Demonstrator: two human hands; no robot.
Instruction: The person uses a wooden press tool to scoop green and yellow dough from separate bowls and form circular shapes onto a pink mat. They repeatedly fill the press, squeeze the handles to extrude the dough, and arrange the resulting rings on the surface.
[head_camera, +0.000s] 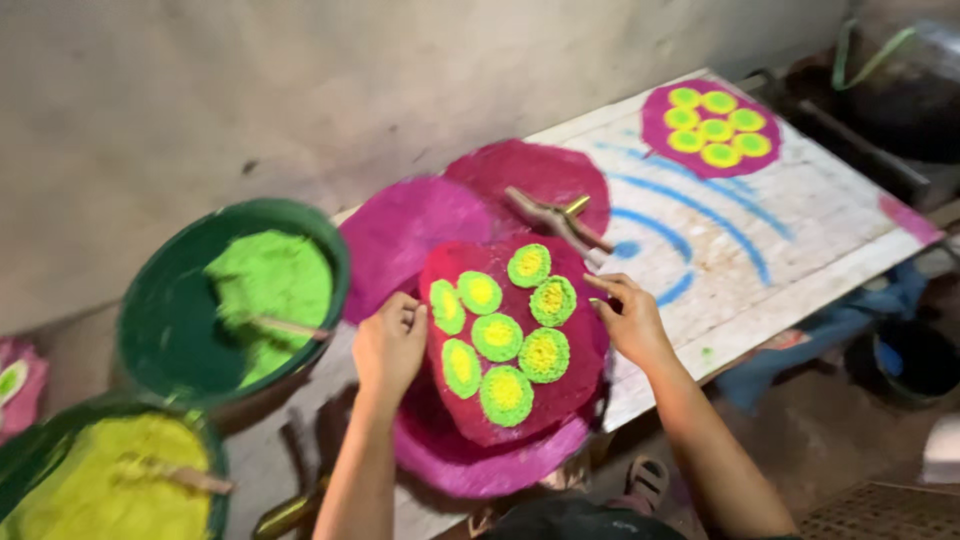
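Both hands pinch the red disc (515, 335): left hand (389, 345) grip closed on its edge, right hand (630, 318) likewise.

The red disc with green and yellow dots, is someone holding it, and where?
Yes. The left hand and right hand grip the red disc by its opposite side edges with their fingers.
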